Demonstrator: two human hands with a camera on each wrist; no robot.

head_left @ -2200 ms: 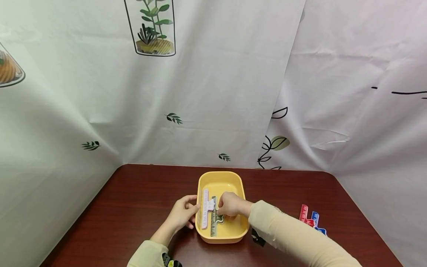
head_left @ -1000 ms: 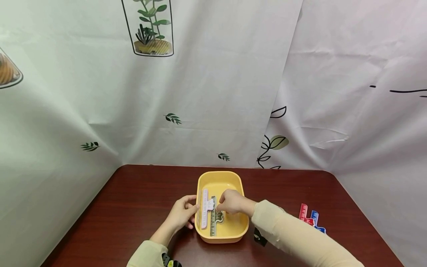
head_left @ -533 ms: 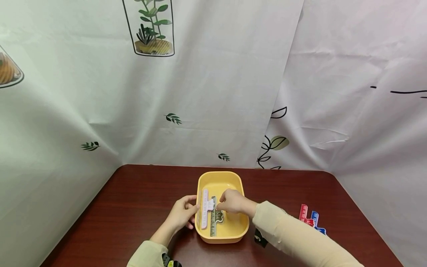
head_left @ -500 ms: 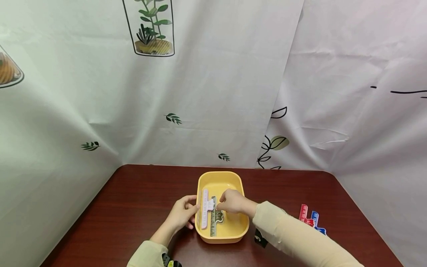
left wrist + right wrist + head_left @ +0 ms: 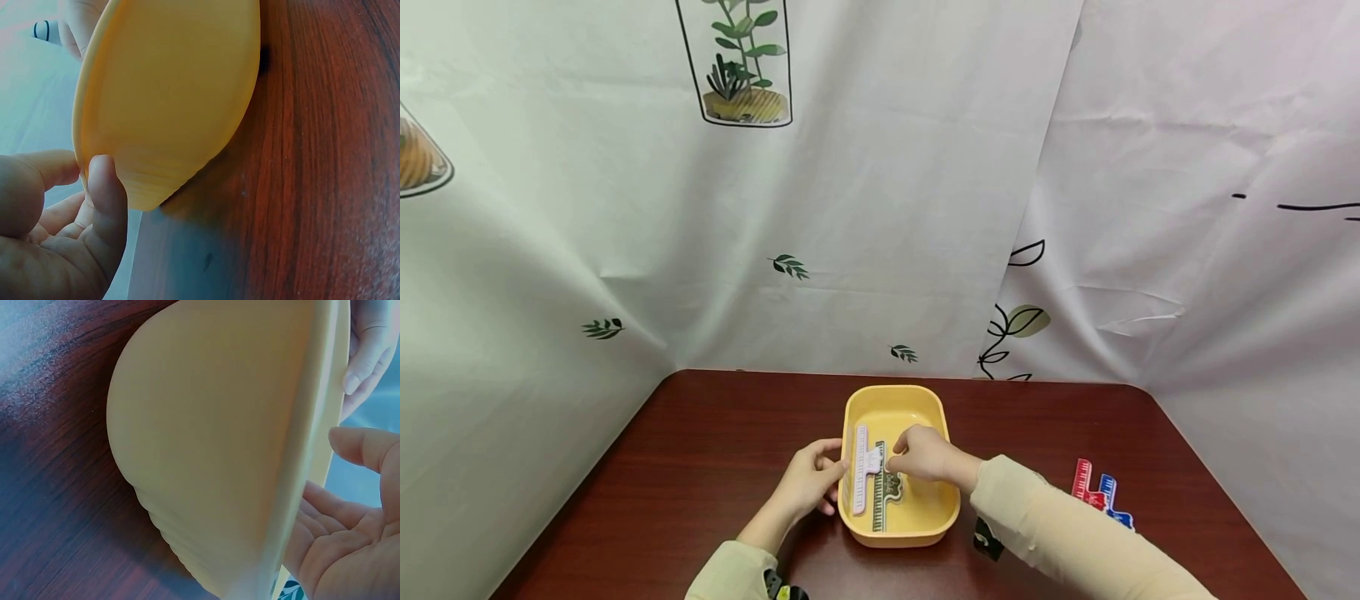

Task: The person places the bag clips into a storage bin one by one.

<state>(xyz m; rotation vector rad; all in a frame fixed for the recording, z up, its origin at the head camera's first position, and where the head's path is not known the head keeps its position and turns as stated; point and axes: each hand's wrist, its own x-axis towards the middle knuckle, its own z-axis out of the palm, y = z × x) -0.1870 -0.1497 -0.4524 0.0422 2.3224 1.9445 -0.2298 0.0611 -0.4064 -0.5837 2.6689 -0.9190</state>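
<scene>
A yellow plastic tray [image 5: 897, 402] stands on the table in the head view. My left hand [image 5: 808, 481] pinches its left rim; the left wrist view has the thumb [image 5: 107, 200] against the outer wall and fingers at the rim. Inside lie two ruler-shaped clips: a white one [image 5: 861, 475] along the left wall and a dark green one [image 5: 880, 504] beside it. Over the tray's inside, my right hand [image 5: 923, 453] hovers near the green clip's handle. In the right wrist view, that hand's thumb [image 5: 359, 445] and fingers are spread apart, with nothing visible between them.
A red ruler clip [image 5: 1082, 479] and a blue one [image 5: 1107, 487] lie on the table to the right, partly hidden by the right sleeve [image 5: 1067, 533]. Behind the dark reddish-brown table [image 5: 752, 408] hangs a printed white cloth [image 5: 880, 208].
Earlier, my right fingers were lower, at the green clip's handle; they have drawn off it slightly, and more of the handle shows. My left hand and both clips have stayed put.
</scene>
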